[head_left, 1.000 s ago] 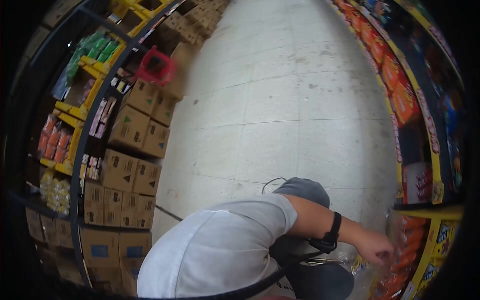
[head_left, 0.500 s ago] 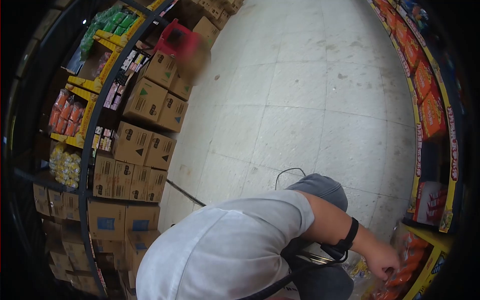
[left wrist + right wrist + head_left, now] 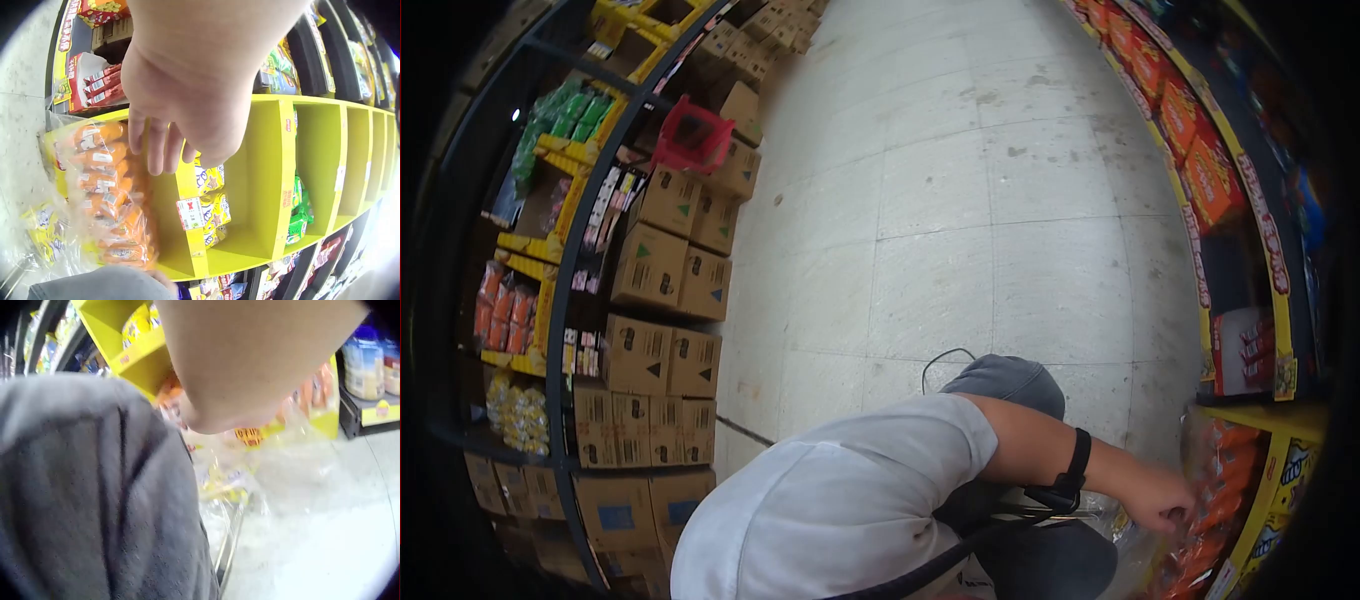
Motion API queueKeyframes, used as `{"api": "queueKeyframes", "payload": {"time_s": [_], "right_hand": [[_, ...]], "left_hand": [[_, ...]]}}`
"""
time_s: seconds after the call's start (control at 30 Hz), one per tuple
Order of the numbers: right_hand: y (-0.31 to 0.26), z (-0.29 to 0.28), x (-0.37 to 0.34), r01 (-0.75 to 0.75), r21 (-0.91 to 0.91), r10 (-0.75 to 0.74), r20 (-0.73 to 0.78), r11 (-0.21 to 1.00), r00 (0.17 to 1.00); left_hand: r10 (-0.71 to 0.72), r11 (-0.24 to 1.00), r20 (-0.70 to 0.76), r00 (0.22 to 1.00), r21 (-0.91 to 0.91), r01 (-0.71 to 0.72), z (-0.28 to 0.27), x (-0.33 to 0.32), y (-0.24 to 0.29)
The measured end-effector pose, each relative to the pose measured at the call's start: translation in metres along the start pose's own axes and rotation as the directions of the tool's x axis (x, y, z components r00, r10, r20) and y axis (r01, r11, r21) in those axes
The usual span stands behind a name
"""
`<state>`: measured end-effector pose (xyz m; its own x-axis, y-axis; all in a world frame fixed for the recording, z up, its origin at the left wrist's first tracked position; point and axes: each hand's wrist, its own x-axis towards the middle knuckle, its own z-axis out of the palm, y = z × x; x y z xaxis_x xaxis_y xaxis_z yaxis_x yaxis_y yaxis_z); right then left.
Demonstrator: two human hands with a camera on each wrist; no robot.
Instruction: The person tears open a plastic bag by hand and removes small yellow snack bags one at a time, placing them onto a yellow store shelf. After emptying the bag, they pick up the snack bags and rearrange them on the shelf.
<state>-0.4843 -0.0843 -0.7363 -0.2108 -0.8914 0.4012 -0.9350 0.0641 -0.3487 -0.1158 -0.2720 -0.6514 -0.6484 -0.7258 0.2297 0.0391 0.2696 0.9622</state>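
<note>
In the head view my left hand [image 3: 1155,498] reaches down at the right, beside a row of orange snack packets [image 3: 1228,465]. The left wrist view shows the left hand's fingers [image 3: 156,147] extended downward at the top of these packets, which fill the end compartment of a yellow display rack [image 3: 269,187]. Clear plastic bag [image 3: 69,231] film lies along the packets, with yellow packets inside it. My right hand [image 3: 209,419] is low at the orange packets in the right wrist view, its fingers hidden behind the forearm.
Yellow snack packets [image 3: 212,212] and green packets [image 3: 300,215] sit in neighbouring compartments. Cardboard boxes [image 3: 640,355] and a red basket [image 3: 690,135] line the aisle's left side. A bent knee [image 3: 94,487] is close to the right arm.
The head view swung left and then back. My left hand stays beside the orange packets, with little visible movement.
</note>
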Motion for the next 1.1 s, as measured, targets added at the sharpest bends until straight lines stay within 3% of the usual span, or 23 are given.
{"api": "queueKeyframes", "payload": {"time_s": [0.03, 0.1, 0.2, 0.37, 0.5, 0.57, 0.6, 0.63, 0.67, 0.7, 0.73, 0.8, 0.83, 0.9, 0.97, 1.03, 1.1], "right_hand": [[-0.022, 0.022, -0.025, -0.069, 0.085, 0.066, 0.035, 0.994, 0.997], [-0.045, 0.087, -0.046, -0.202, 0.261, 0.180, 0.107, 0.944, 0.978], [-0.087, 0.174, -0.069, -0.390, 0.490, 0.305, 0.246, 0.780, 0.920], [-0.140, 0.294, -0.038, -0.594, 0.718, 0.337, 0.493, 0.364, 0.802], [-0.186, 0.356, -0.005, -0.703, 0.710, 0.272, 0.686, -0.045, 0.675], [-0.143, 0.339, -0.020, -0.708, 0.671, 0.347, 0.733, -0.222, 0.585], [-0.103, 0.284, -0.046, -0.678, 0.672, 0.449, 0.725, -0.296, 0.522], [-0.056, 0.229, -0.075, -0.628, 0.692, 0.557, 0.696, -0.355, 0.452], [-0.009, 0.172, -0.109, -0.559, 0.729, 0.660, 0.649, -0.396, 0.378], [0.071, 0.126, -0.177, -0.479, 0.771, 0.747, 0.594, -0.420, 0.300], [0.025, 0.100, -0.145, -0.598, 0.658, 0.723, 0.667, -0.457, 0.182], [0.008, 0.081, -0.137, -0.802, 0.517, 0.622, 0.743, -0.298, 0.248], [-0.015, 0.065, -0.110, -0.819, 0.426, 0.549, 0.818, -0.383, 0.169], [-0.014, 0.057, -0.112, -0.609, 0.338, 0.199, 0.937, -0.717, 0.286], [-0.053, 0.050, -0.093, -0.453, 0.488, 0.444, 0.872, -0.746, 0.208], [-0.049, 0.064, -0.119, -0.376, 0.508, 0.448, 0.861, -0.775, 0.240], [-0.033, 0.084, -0.145, -0.695, 0.457, 0.630, 0.777, -0.555, 0.008]], "left_hand": [[-0.062, 0.998, 0.020, 0.998, -0.026, 0.063, 0.001, -0.001, 0.002], [-0.059, 0.998, 0.058, 0.997, 0.019, 0.058, -0.004, -0.001, 0.005], [-0.065, 0.996, 0.083, 0.994, 0.066, 0.060, -0.003, -0.001, 0.001], [-0.113, 0.993, 0.111, 0.987, 0.044, 0.108, -0.004, 0.002, -0.003], [-0.165, 0.986, 0.108, 0.980, 0.055, 0.160, -0.008, 0.000, -0.004], [-0.129, 0.983, 0.103, 0.986, 0.142, 0.114, -0.007, 0.001, -0.010], [-0.010, 0.995, -0.008, 1.000, 0.103, 0.011, -0.002, -0.005, -0.018], [-0.132, 0.987, 0.144, 0.981, 0.108, 0.117, -0.013, -0.002, -0.009], [-0.110, 0.991, 0.082, 0.991, 0.088, 0.103, -0.019, -0.003, 0.002], [-0.230, 0.973, 0.112, 0.967, 0.028, 0.228, -0.020, -0.001, 0.009], [-0.343, 0.928, 0.097, 0.934, -0.117, 0.353, -0.018, 0.001, 0.018], [-0.342, 0.939, 0.132, 0.930, 0.018, 0.343, -0.024, 0.007, 0.025], [-0.341, 0.940, 0.162, 0.926, 0.044, 0.339, -0.026, 0.014, 0.024], [-0.335, 0.942, 0.207, 0.919, 0.069, 0.328, -0.025, 0.017, 0.017], [-0.308, 0.951, 0.196, 0.931, 0.091, 0.295, -0.022, 0.019, 0.009], [-0.366, 0.929, 0.193, 0.910, 0.124, 0.347, -0.019, 0.016, 0.017], [-0.409, 0.911, 0.195, 0.892, 0.150, 0.385, -0.017, 0.021, 0.015]]}}
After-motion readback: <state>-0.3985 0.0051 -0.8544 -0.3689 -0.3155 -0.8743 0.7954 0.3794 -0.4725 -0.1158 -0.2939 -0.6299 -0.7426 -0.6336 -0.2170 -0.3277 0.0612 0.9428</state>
